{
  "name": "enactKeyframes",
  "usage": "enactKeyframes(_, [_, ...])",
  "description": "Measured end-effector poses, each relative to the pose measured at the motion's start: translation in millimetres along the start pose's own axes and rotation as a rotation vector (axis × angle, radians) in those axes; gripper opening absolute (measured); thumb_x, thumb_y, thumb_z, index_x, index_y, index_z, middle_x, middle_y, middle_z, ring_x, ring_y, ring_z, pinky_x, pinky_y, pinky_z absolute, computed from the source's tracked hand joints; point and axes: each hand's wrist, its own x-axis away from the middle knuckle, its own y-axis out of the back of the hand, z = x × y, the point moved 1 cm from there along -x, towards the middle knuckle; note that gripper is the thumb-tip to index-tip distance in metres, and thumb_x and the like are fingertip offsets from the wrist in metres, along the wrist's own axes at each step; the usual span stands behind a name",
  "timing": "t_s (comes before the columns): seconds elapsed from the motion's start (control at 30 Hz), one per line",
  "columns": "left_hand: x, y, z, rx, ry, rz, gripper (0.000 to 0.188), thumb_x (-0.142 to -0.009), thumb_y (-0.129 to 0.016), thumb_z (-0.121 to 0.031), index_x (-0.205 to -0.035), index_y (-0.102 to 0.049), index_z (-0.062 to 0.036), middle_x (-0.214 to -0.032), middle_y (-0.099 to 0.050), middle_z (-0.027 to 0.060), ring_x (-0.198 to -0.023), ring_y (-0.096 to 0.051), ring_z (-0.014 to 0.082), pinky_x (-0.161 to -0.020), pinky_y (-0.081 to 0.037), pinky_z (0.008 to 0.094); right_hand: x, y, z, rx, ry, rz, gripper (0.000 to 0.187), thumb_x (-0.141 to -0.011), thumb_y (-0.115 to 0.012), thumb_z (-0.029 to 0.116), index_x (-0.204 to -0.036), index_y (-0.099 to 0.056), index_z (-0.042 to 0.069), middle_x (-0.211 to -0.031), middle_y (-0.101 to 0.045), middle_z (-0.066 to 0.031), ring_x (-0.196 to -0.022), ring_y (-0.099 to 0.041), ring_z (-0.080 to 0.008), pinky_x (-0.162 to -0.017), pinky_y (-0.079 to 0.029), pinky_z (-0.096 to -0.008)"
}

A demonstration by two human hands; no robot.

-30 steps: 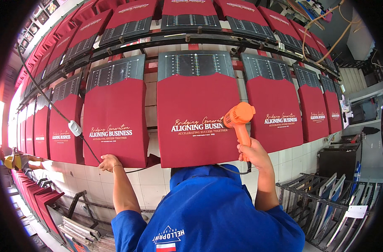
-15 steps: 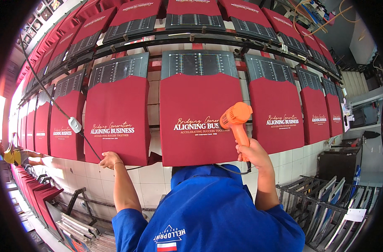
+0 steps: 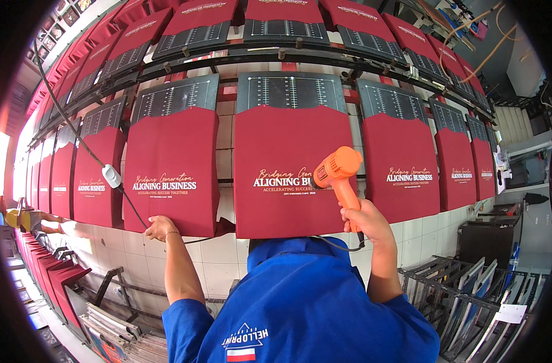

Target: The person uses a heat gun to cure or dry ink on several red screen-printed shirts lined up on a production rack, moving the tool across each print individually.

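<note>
My right hand (image 3: 368,221) is wrapped round the handle of an orange heat gun (image 3: 342,175). Its nozzle points left, over the printed white and gold lettering of a dark red shirt (image 3: 294,212) stretched on a black board (image 3: 290,92) with white ruler marks. A black power cord (image 3: 131,209) with a grey inline switch (image 3: 111,176) runs down to my left hand (image 3: 161,228). That hand's fingers are closed on the cord, at the lower edge of the neighbouring red shirt (image 3: 169,145). Part of the cord is hidden behind the hand and my body.
More red shirts on boards (image 3: 400,151) line both sides, with a second row beyond a black rail (image 3: 227,58). Metal racks holding screen frames (image 3: 469,296) stand at lower right. Frames (image 3: 116,330) are stacked at lower left. Another person's arm (image 3: 49,224) shows at far left.
The heat gun's nozzle has shifted slightly left across the lettering. My left hand keeps its place on the cord, and the whole view has moved a little.
</note>
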Motion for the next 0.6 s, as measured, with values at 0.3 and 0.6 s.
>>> enactKeyframes(0.3, [-3,-2,1,-0.002,0.009,-0.008,0.066,-0.093,-0.049,-0.043,-0.131,-0.036,0.0096,-0.127,-0.046,0.0275,-0.111,-0.057,0.0459,-0.092,-0.050,0.0538,-5,-8,1,-0.002,0.015,0.043,0.022,-0.088,-0.064,0.018,-0.097,-0.054,0.000,-0.077,-0.058,-0.0042,-0.057,-0.061,-0.0127,-0.051,-0.048,-0.0255])
enactKeyframes(0.6, [-1,1,0,-0.017,-0.004,0.039,0.069,-0.095,-0.045,-0.043,-0.136,-0.029,0.0100,-0.129,-0.044,0.0294,-0.108,-0.058,0.0457,-0.089,-0.052,0.0513,-9,-16,0,0.033,0.009,0.043,0.023,-0.088,-0.065,0.018,-0.097,-0.055,0.000,-0.077,-0.058,-0.0046,-0.057,-0.061,-0.0130,-0.051,-0.049,-0.0259])
